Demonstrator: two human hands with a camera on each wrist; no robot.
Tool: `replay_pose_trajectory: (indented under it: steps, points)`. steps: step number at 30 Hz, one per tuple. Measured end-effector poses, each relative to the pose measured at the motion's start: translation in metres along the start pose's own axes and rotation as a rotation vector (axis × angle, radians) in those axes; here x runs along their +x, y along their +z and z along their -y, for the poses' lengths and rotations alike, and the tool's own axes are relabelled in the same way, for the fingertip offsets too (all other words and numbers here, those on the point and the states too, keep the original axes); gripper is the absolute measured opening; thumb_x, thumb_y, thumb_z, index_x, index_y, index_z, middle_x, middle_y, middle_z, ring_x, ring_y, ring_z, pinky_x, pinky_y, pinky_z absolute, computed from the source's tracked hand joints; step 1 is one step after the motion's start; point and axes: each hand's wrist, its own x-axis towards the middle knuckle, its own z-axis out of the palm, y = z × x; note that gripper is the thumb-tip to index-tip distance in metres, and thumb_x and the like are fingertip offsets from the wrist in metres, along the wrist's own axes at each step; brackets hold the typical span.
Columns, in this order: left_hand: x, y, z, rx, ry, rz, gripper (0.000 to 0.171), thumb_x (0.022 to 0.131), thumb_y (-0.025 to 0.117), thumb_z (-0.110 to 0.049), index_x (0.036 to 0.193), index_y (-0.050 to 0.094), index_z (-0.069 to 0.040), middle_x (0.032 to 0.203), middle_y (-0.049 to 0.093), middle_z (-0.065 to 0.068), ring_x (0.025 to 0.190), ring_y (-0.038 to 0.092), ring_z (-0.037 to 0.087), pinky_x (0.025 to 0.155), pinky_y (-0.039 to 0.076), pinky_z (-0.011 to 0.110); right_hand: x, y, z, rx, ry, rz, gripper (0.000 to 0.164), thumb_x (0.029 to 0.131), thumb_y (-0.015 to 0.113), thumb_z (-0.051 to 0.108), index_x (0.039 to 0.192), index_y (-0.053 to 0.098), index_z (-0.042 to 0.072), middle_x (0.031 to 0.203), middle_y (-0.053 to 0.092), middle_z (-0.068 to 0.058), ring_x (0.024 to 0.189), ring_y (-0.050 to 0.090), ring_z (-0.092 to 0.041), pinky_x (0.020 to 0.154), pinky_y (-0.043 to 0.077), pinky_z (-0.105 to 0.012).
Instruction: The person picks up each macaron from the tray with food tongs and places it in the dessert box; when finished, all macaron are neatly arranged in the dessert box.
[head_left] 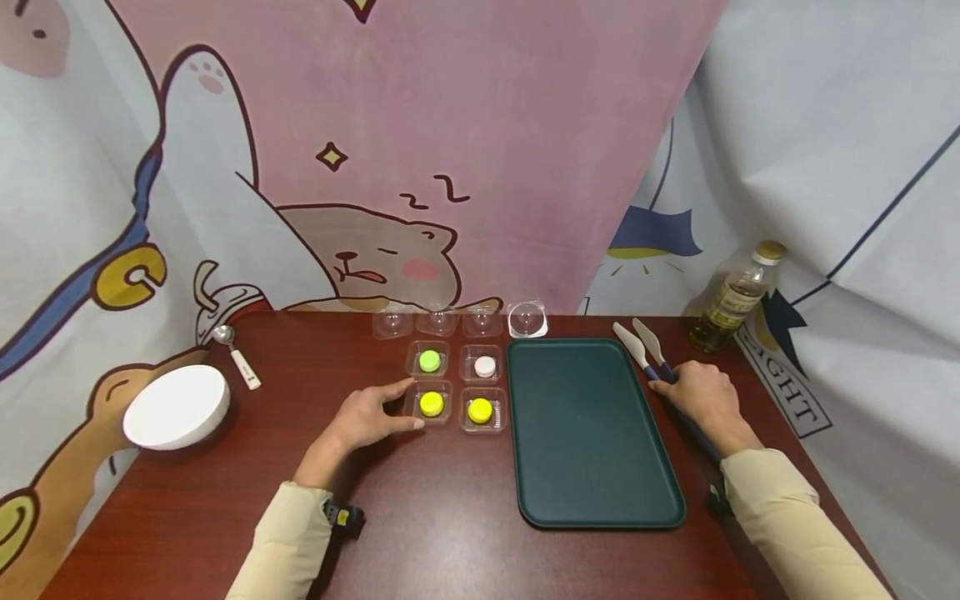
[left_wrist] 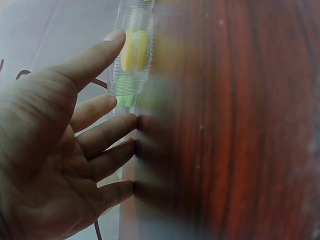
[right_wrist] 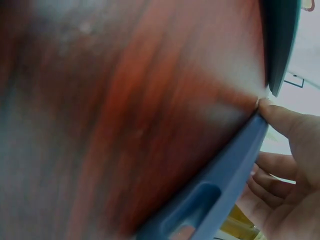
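- cream sleeves [head_left: 783, 500] cover both forearms nearest the camera, and a black device [head_left: 343, 518] sits at the left wrist.
- the reddish-brown desk [head_left: 420, 533] shows dark grain.
- a dark green tray [head_left: 588, 433] lies flat, right of centre, its long sides running away from the person.
- the left hand [head_left: 365, 419] has its thumb and forefinger extended and parted at the near-left container [head_left: 448, 417], with the other fingers loosely spread in the left wrist view.
- that clear container holds a yellow round [head_left: 431, 404] and stands left of the tray, in a block of four.
- the right hand [head_left: 705, 396] pinches the tongs [head_left: 635, 348] just right of the tray; its thumb rests on a blue arm, though the outer fingers are partly hidden and their hold is hard to judge.
- the tongs have blue handles and pale tips, which stand slightly apart and point away.
- a white bowl [head_left: 176, 408] sits at far left.
- beside the near-left container, another holds a second yellow round [head_left: 480, 410]; behind these are a green round [head_left: 430, 361] and a pale round [head_left: 485, 367].
- a spoon [head_left: 245, 370] lies behind the bowl.
- clear domed lids [head_left: 527, 319], four in a row, lie behind the containers.
- a bottle [head_left: 731, 300] stands at the back right.
- a cartoon-printed cloth [head_left: 487, 125] hangs behind.
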Motion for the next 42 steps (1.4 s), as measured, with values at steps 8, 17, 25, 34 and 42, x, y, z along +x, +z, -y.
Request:
replay_pose_trajectory:
  steps: [8,17,25,34,42]
  points:
    - [-0.001,0.0,0.002,-0.004,0.008,-0.013,0.083,0.079,0.081,-0.057,0.15,0.052,-0.024,0.147,0.058,0.011,0.135,0.054,0.039,0.107,0.046,0.055,-0.002,0.005,-0.009,0.035,-0.044,0.03,0.083,0.091,0.068,0.056,0.135,0.054,-0.014,0.124,0.059,-0.04,0.097,0.062,-0.051,0.08,0.049,-0.064]
    - [-0.002,0.0,0.002,-0.019,0.005,0.001,0.084,0.079,0.081,-0.056,0.151,0.051,-0.025,0.148,0.057,0.012,0.137,0.052,0.039,0.109,0.045,0.056,-0.013,0.005,-0.007,-0.013,-0.065,0.106,0.084,0.096,0.063,0.052,0.15,0.04,-0.008,0.113,0.05,-0.04,0.089,0.057,-0.044,0.071,0.048,-0.057]
    - [-0.003,0.0,0.001,-0.024,-0.001,0.005,0.084,0.079,0.082,-0.056,0.151,0.051,-0.025,0.148,0.057,0.012,0.138,0.051,0.039,0.11,0.045,0.056,-0.007,-0.002,-0.005,0.023,-0.065,0.021,0.08,0.098,0.058,0.055,0.148,0.043,-0.006,0.123,0.048,-0.041,0.098,0.057,-0.05,0.074,0.048,-0.062]
    - [-0.003,0.002,0.002,-0.044,-0.006,-0.005,0.084,0.078,0.082,-0.056,0.15,0.051,-0.026,0.148,0.057,0.012,0.138,0.051,0.038,0.11,0.045,0.056,0.039,-0.01,0.055,0.22,-0.282,-0.087,0.048,0.103,0.058,0.039,0.136,0.065,0.006,0.121,0.07,-0.026,0.084,0.066,-0.04,0.07,0.051,-0.049]
    - [-0.003,0.001,0.0,-0.055,-0.03,0.0,0.084,0.079,0.082,-0.055,0.151,0.05,-0.028,0.151,0.055,0.01,0.141,0.049,0.037,0.11,0.044,0.056,0.084,0.006,0.116,0.549,-0.181,0.124,0.041,0.103,0.061,0.029,0.133,0.066,0.002,0.114,0.074,-0.024,0.097,0.074,-0.036,0.075,0.061,-0.028]
